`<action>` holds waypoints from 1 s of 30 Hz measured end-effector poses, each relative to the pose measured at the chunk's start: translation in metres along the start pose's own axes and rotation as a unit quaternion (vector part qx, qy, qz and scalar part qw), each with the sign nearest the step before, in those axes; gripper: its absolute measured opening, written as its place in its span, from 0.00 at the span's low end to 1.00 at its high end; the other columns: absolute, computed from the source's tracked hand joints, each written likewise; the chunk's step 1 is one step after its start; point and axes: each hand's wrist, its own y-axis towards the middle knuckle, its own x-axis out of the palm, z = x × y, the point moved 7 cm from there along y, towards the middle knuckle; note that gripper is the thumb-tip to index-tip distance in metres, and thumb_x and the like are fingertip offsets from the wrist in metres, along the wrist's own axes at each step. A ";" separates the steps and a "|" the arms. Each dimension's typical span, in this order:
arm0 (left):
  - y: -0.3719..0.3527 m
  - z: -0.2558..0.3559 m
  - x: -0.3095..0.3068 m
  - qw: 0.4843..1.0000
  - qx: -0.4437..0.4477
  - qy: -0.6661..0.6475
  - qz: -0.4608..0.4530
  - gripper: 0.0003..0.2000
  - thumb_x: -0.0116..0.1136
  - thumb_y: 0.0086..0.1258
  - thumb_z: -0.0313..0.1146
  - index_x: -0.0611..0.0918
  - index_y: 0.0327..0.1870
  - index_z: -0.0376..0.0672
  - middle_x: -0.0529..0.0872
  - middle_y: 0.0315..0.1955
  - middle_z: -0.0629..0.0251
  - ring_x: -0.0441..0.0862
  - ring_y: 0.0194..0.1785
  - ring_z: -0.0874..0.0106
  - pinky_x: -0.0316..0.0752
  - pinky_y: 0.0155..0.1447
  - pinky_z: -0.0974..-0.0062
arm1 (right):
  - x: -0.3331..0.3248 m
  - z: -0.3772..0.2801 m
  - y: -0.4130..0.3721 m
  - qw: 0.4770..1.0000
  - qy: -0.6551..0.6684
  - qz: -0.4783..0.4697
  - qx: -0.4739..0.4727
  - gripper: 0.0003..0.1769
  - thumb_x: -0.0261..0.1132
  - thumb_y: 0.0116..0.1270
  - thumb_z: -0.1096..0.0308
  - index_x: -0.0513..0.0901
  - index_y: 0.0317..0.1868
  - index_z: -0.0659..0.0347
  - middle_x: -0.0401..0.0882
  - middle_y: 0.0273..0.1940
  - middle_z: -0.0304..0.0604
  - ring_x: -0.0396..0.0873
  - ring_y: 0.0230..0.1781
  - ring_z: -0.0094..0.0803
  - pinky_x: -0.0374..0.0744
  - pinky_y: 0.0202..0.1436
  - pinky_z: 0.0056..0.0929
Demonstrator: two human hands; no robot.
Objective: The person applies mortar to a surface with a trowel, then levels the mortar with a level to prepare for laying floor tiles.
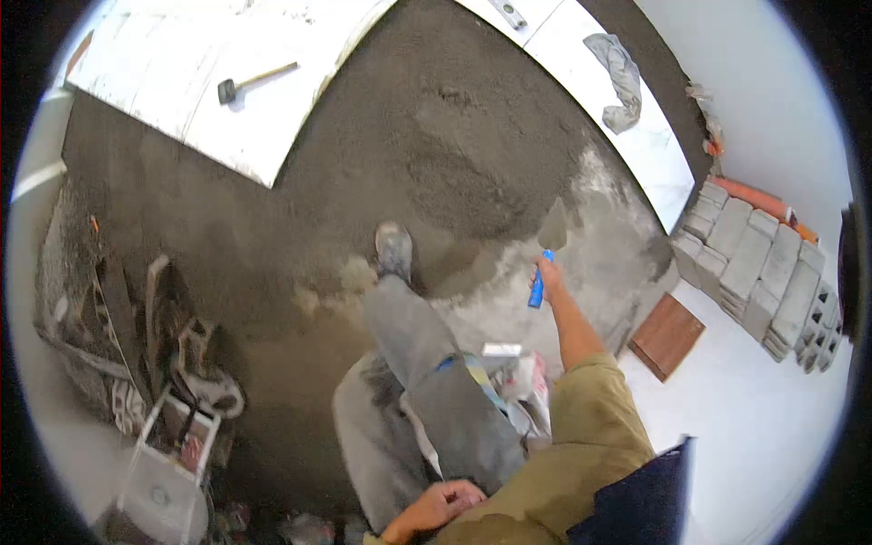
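My right hand (549,280) is closed around the blue handle of a trowel (554,234), whose pointed blade reaches over the pale, dusty edge of the mortar bed. Beyond the blade lies a broad patch of grey-brown mortar (472,109), with rough, loose material in its middle. My left hand (442,506) rests low against my lap, its fingers curled together, and no object shows in it. My shoe (393,250) stands on the mortar-smeared floor, left of the trowel.
White tiles (245,136) at upper left carry a rubber mallet (257,82). Other white tiles (658,163) on the right bear a grey cloth (618,84) and a level (509,13). Grey blocks (754,263), a brown board (668,336), a bag (525,391) and tools (191,372) lie around.
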 end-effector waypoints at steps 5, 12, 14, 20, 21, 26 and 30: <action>0.076 0.120 -0.147 0.987 -0.014 0.160 0.000 0.11 0.53 0.79 0.36 0.82 0.49 0.40 0.85 0.33 0.71 0.81 0.32 0.81 0.77 0.39 0.80 | 0.108 -0.004 0.071 0.996 0.043 0.027 -0.069 0.10 0.67 0.61 0.66 0.75 0.27 0.59 0.72 0.21 0.38 0.73 0.18 0.28 0.76 0.19 0.32; 0.199 0.253 -0.286 0.889 0.231 0.392 -0.037 0.08 0.52 0.76 0.30 0.82 0.47 0.39 0.82 0.34 0.71 0.75 0.37 0.84 0.71 0.39 0.79 | 0.187 -0.024 0.089 0.988 0.009 0.103 -0.111 0.07 0.64 0.58 0.72 0.74 0.26 0.63 0.72 0.20 0.39 0.73 0.15 0.29 0.75 0.17 0.33; 0.209 0.258 -0.314 0.876 0.247 0.413 -0.035 0.06 0.53 0.72 0.29 0.81 0.43 0.38 0.84 0.32 0.66 0.81 0.34 0.76 0.72 0.36 0.72 | 0.198 -0.025 0.092 0.987 -0.010 0.105 -0.122 0.07 0.64 0.58 0.72 0.75 0.26 0.63 0.73 0.20 0.39 0.73 0.16 0.29 0.75 0.17 0.33; 0.218 0.238 -0.347 0.517 0.289 0.804 -0.052 0.09 0.58 0.61 0.30 0.81 0.40 0.38 0.87 0.28 0.51 0.86 0.35 0.50 0.79 0.37 0.54 | 0.265 -0.056 0.081 0.975 -0.083 0.086 -0.189 0.08 0.63 0.57 0.72 0.74 0.24 0.64 0.72 0.18 0.40 0.73 0.13 0.30 0.74 0.15 0.31; 0.224 0.228 -0.354 0.497 0.249 0.828 -0.065 0.08 0.61 0.58 0.30 0.84 0.37 0.39 0.87 0.29 0.50 0.87 0.37 0.52 0.81 0.39 0.55 | 0.280 -0.064 0.078 0.970 -0.113 0.082 -0.201 0.09 0.64 0.57 0.72 0.73 0.23 0.64 0.73 0.18 0.42 0.74 0.13 0.31 0.75 0.15 0.33; 0.244 0.200 -0.378 0.415 0.282 0.857 -0.115 0.07 0.64 0.53 0.31 0.88 0.29 0.39 0.89 0.30 0.52 0.88 0.36 0.56 0.82 0.38 0.60 | 0.336 -0.099 0.090 0.929 -0.233 0.085 -0.275 0.10 0.63 0.56 0.71 0.73 0.23 0.67 0.78 0.20 0.53 0.82 0.18 0.40 0.80 0.21 0.41; 0.236 0.190 -0.384 0.398 0.253 0.877 -0.088 0.08 0.65 0.52 0.31 0.89 0.30 0.38 0.89 0.33 0.52 0.89 0.39 0.57 0.82 0.39 0.60 | 0.372 -0.113 0.103 0.772 -0.450 0.185 -0.409 0.13 0.62 0.55 0.68 0.78 0.32 0.74 0.84 0.35 0.68 0.86 0.38 0.57 0.84 0.44 0.51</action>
